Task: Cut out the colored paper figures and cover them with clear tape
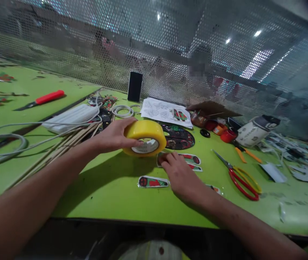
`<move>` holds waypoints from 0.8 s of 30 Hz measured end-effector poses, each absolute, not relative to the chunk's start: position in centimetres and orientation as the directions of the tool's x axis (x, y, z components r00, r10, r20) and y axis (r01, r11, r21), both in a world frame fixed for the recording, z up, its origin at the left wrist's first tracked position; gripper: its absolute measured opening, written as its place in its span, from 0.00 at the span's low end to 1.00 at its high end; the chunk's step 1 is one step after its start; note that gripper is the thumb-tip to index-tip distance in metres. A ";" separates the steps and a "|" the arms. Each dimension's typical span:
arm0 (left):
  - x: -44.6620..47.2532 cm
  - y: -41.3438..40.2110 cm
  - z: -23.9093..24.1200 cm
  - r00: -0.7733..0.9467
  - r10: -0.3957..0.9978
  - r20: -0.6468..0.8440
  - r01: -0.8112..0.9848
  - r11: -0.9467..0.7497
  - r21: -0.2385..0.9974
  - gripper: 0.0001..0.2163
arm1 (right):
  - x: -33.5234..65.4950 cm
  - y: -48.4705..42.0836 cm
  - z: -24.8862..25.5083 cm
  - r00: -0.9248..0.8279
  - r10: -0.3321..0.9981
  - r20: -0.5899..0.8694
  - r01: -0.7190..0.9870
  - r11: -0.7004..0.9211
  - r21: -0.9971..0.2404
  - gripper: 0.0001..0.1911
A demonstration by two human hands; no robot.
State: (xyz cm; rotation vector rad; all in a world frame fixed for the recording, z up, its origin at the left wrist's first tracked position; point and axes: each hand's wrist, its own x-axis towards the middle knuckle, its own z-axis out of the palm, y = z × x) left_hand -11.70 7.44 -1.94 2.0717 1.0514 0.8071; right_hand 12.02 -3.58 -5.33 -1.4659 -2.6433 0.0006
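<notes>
My left hand point(116, 136) is closed around a wide roll of yellow packing tape point(156, 134), held on its edge just over the green table, thumb inside the core. Beside it, my right hand point(179, 173) bends its fingers down at the left end of some painted paper cutouts point(190, 158). The fingers are together; whether they grip a cutout or only press on it is hidden. Nearer the table's front lies another red, green and black cutout point(153, 182). A further cutout point(214, 189) is partly covered by my right wrist.
Scissors point(237, 175) with red and yellow handles lie at right. A dark painted oval piece point(179, 137), printed sheets point(165, 111) and a standing phone point(135, 86) are behind. Thin sticks point(70, 144), white cable point(24, 142) and a red-handled knife point(49, 97) lie left.
</notes>
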 end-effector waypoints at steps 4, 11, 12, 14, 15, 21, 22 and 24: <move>-12.0 7.9 -2.7 0.461 0.857 0.231 0.378 -0.425 0.822 0.21 | 16.4 -3.8 -4.6 -0.416 0.883 0.217 0.889 0.445 -0.108 0.16; -12.1 7.9 -2.5 0.414 0.886 0.209 0.263 -0.336 0.904 0.23 | 35.0 -7.8 -5.2 -0.090 0.987 0.136 0.995 0.093 -0.021 0.21; -12.2 8.0 -2.4 0.412 0.889 0.199 0.239 -0.316 0.918 0.25 | 36.7 -8.6 -5.4 -0.082 0.991 0.104 0.996 0.084 -0.020 0.21; -12.4 8.2 -2.3 0.418 0.892 0.172 0.195 -0.273 0.942 0.29 | 38.4 -9.8 -5.7 -0.065 0.996 0.066 0.997 0.067 -0.024 0.23; -12.6 8.4 -2.4 0.432 0.889 0.149 0.182 -0.248 0.952 0.32 | 38.7 -10.0 -5.8 -0.047 0.998 0.044 0.998 0.049 -0.033 0.26; -12.7 8.7 -2.7 0.515 0.855 0.065 0.126 -0.150 0.981 0.28 | 38.0 -7.2 -5.1 0.107 0.979 -0.176 0.970 -0.142 -0.198 0.38; -12.6 8.6 -2.7 0.497 0.863 0.084 0.118 -0.164 0.979 0.25 | 37.9 -6.9 -4.7 0.123 0.974 -0.189 0.964 -0.162 -0.209 0.36; -12.2 8.3 -2.8 0.466 0.877 0.118 0.115 -0.192 0.975 0.23 | 37.3 -7.1 -3.6 0.142 0.967 -0.209 0.954 -0.190 -0.230 0.31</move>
